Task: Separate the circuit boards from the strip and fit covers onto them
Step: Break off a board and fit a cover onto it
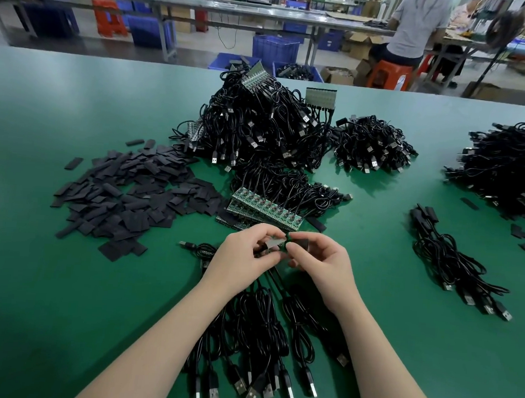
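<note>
Step in hand, as I judge it: fitting a cover. My left hand (245,253) pinches a grey cover (271,244); my right hand (316,258) pinches a separated board (292,236), near centre, just before the strip (263,208). Next: align edges, slide on.

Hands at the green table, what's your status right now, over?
Left hand and right hand both pinching a small green circuit board with a black sleeve cover. Green strip of joined boards lies just beyond. Black USB cables under the wrists, nothing blocking.
</note>
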